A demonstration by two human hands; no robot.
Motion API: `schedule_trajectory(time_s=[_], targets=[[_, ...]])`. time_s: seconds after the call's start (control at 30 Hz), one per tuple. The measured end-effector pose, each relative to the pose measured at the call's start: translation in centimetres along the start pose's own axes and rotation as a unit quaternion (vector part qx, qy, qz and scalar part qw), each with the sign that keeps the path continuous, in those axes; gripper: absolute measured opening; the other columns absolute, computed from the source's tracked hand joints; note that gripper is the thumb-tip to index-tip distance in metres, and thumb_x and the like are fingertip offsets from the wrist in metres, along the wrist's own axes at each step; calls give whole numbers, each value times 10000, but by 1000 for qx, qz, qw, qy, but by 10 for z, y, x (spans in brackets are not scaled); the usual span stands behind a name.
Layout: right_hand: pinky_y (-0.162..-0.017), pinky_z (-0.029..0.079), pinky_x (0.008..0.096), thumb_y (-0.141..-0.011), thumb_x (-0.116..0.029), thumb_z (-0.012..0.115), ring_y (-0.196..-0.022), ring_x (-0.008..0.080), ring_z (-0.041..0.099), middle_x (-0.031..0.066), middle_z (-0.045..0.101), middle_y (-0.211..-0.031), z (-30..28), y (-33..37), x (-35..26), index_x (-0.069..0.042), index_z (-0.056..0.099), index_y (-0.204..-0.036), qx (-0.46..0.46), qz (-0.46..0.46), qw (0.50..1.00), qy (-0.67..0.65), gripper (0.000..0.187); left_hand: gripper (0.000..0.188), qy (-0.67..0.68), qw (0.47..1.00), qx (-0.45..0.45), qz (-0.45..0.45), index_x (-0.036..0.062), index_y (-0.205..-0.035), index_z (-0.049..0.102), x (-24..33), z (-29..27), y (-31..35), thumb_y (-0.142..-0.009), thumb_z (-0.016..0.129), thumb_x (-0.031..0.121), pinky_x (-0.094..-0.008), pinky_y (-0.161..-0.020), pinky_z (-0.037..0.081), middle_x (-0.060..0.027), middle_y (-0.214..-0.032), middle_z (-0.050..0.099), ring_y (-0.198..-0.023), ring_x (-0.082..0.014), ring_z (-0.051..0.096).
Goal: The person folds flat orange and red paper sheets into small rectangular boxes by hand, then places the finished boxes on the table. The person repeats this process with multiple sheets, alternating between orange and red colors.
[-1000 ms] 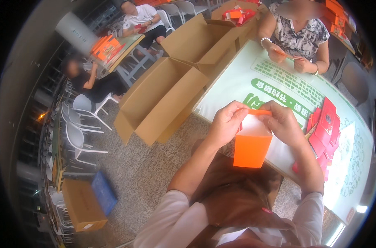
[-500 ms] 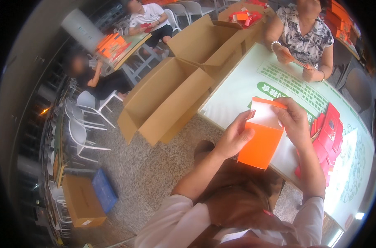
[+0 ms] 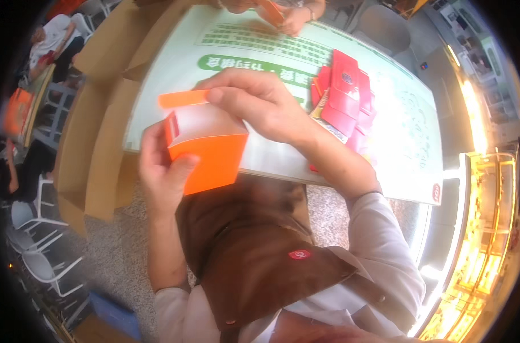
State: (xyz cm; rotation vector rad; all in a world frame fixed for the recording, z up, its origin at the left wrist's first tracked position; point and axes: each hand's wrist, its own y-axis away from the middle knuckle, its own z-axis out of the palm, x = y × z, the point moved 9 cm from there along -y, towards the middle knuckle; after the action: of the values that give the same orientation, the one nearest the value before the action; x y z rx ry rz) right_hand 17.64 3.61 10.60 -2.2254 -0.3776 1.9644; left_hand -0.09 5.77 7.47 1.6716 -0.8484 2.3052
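An orange cardboard box [image 3: 217, 163] with a white inside is held over the table's near edge, its top flap raised. My left hand [image 3: 160, 171] wraps round the box's left side, the thumb on its front face. With thumb and fingers, my right hand [image 3: 257, 106] pinches the orange edge of the raised top flap [image 3: 183, 99]. Some of the right fingers are hidden behind the flap. To the right of my right hand, a pile of flat red folded cartons [image 3: 346, 94] lies on the white table [image 3: 397, 166] with green print.
Across the table, a co-worker's hand [image 3: 295, 20] holds an orange card piece [image 3: 270, 11]. Large brown cardboard boxes [image 3: 108, 171] stand left of the table. White chairs [image 3: 38, 266] are farther left, a grey chair [image 3: 384, 28] beyond the table. A lit display case [image 3: 477, 246] stands right.
The view has swung to the right, so my hands and the box sit farther left in the picture. My right hand now reaches across the flap's top edge; both hands keep hold.
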Motion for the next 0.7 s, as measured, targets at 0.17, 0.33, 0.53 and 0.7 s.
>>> schedule_trajectory(time_s=[0.17, 0.33, 0.53, 0.7], targets=[[-925, 488, 287, -1021, -168, 558, -1038, 136, 615, 67, 689, -1090, 20, -6, -10, -9, 656, -1250, -17, -62, 997, -48, 295, 727, -35, 999, 9, 16, -22, -1362, 442, 2, -13, -1, -806, 854, 199, -345, -970, 498, -149, -1259, 615, -1144, -201, 601], [-910, 476, 254, -1030, -164, 527, -1027, 115, 600, 47, 678, -1126, 23, -4, -11, -19, 622, -1319, 3, -28, 996, -84, 336, 663, -47, 993, 14, 107, 13, -1376, 465, 20, -7, 2, -845, 813, 202, -340, -970, 497, -124, -1251, 625, -1131, -187, 602], [-892, 467, 265, -1011, -232, 532, -1004, 144, 592, 77, 659, -1146, 20, -9, 4, 7, 626, -1294, -27, 11, 990, -141, 382, 582, -150, 983, -47, 97, 9, -1312, 533, 29, -4, 4, -844, 812, 214, -313, -937, 513, -104, -1195, 629, -1063, -165, 611], [-906, 480, 266, -998, -223, 547, -1024, 141, 619, 77, 693, -1111, 20, -11, 5, 0, 672, -1228, -17, 10, 983, -184, 344, 508, -122, 988, -42, 84, 15, -1241, 550, 27, -4, 7, -850, 811, 206, -301, -911, 517, -91, -1184, 609, -1052, -154, 603]])
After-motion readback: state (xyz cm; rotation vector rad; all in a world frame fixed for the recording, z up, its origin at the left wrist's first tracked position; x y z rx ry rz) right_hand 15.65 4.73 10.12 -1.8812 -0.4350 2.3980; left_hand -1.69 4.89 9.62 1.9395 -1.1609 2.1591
